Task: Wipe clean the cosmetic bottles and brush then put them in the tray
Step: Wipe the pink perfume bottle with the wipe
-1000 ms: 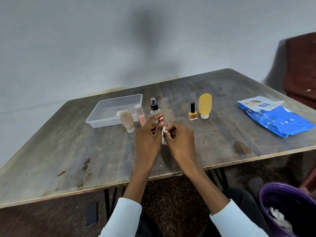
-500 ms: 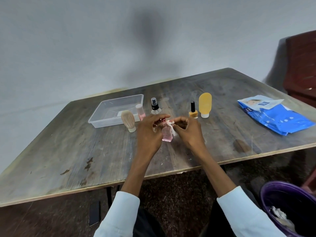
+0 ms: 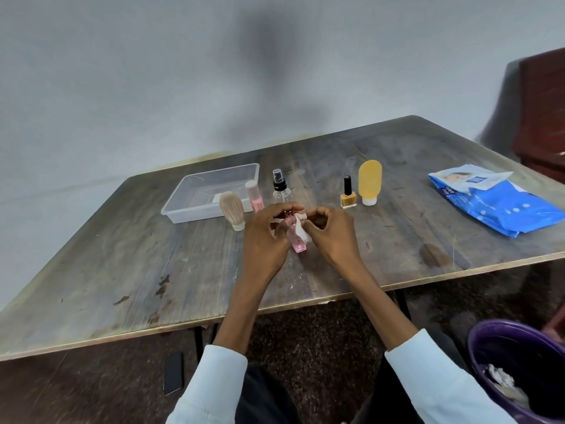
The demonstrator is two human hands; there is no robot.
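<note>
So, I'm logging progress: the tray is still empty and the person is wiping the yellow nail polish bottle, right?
Not quite. In the head view the tray is empty, but the hands hold the small pink bottle; the nail polish stands untouched.

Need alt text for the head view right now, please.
Left hand holds a small pink glass bottle while right hand wipes it with a white tissue. Clear plastic tray sits behind, holding nothing.
</note>
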